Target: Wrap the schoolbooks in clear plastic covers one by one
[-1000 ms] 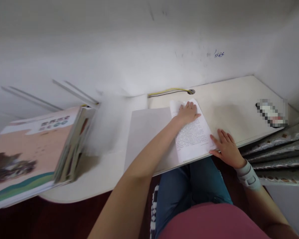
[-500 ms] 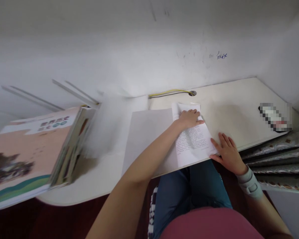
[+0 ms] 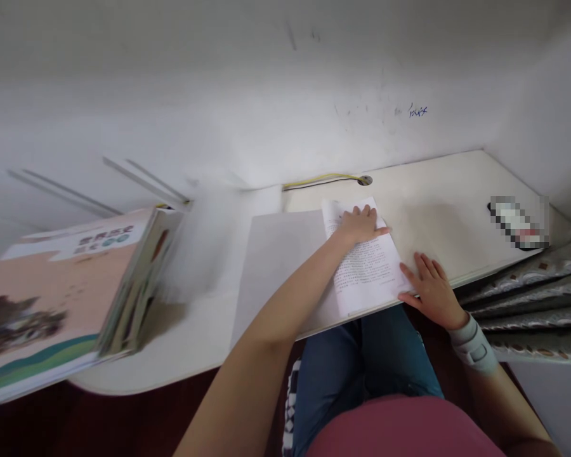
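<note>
An open book lies at the front edge of the white desk, with a printed page (image 3: 368,273) on its right side and a plain grey sheet or cover (image 3: 285,254) on its left. My left hand (image 3: 360,225) rests flat on the upper part of the printed page, fingers spread. Its forearm crosses over the grey side and hides part of it. At the page's lower right corner, my right hand (image 3: 431,292) lies with fingers apart, thumb and index finger touching the paper's edge and the palm on the desk edge. A grey band circles the right wrist.
On the left stands a stack of books (image 3: 128,285) beside a pink-covered textbook (image 3: 61,285). A pixelated phone-like object (image 3: 518,222) lies at the desk's right end. A yellow cable (image 3: 323,178) runs to a hole at the back. Patterned folded fabric (image 3: 528,292) hangs at right.
The printed page looks flatter, with fewer creases under my left hand. Both hands stay in nearly the same places, and the view has shifted slightly.
</note>
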A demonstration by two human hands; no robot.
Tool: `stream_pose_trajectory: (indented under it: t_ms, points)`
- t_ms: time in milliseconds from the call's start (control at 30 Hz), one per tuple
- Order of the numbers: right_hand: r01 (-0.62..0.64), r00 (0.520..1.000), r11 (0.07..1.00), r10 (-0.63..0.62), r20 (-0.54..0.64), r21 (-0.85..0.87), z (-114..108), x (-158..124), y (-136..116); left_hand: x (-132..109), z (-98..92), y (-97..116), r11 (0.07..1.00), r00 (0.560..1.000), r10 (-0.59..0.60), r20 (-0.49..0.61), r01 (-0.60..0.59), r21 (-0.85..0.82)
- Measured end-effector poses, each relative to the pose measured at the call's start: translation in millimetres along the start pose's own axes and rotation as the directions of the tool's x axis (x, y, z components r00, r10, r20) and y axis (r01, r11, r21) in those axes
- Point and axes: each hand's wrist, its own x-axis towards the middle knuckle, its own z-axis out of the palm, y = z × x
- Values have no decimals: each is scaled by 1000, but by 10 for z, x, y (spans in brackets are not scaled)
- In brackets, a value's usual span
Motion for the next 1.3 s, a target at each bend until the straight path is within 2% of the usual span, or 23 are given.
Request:
stream_pose_trajectory:
  t_ms: [267, 367, 500, 633, 733, 867, 1000, 1167, 1300]
  points:
    - [12, 1000, 1000, -12, 17, -1, -49, -16, 27, 7, 43, 8, 999, 1000, 8, 28, -6, -47]
    - [21, 999, 1000, -20, 42, -10, -114, 119, 110, -24, 66, -22, 998, 999, 36, 24, -34, -49]
    - [53, 996, 998, -51, 72, -30, -142, 682, 248, -42, 72, -45, 998, 999, 36, 34, -35, -48]
    - [40, 973, 999, -43, 228, 17, -38, 1375, 340, -27, 79, -63, 999, 998, 46, 46, -45, -27]
    - [25, 948, 999, -34, 315, 33, 91, 1635, 377, -14, 117, -83, 999, 999, 40, 36, -39, -20]
    - [39, 966, 999, -45, 255, 29, 245, 1643, 421, -6, 166, -97, 998, 999, 40, 15, -39, -42]
    - [-1, 981, 994, -20, 194, 105, 305, 1605, 474, -13, 160, -110, 997, 999, 46, -6, -46, -67]
    - [-90, 978, 976, 50, 201, 197, 302, 1631, 521, -92, 93, -144, 991, 994, 111, 13, -109, -74]
    - [-86, 978, 971, 40, 203, 224, 294, 1611, 507, -134, 45, -110, 990, 991, 130, 38, -128, -56]
